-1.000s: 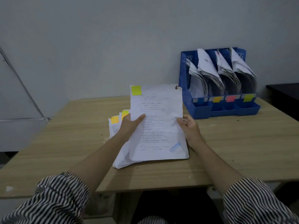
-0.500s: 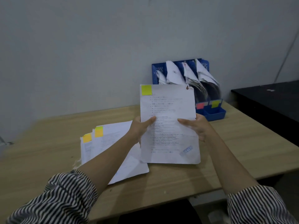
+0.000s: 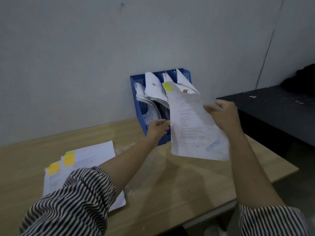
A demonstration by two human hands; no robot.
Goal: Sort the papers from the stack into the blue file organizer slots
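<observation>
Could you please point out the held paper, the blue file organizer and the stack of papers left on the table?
held paper (image 3: 192, 126): head view, middle of sheet.
blue file organizer (image 3: 137, 97): head view, left wall.
stack of papers (image 3: 95, 154): head view, top sheet.

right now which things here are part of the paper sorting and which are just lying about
Part of the job:
held paper, gripped by the right hand
left hand at the blue file organizer
paper stack on the wooden table

Just lying about:
black table
dark bundle on it
</observation>
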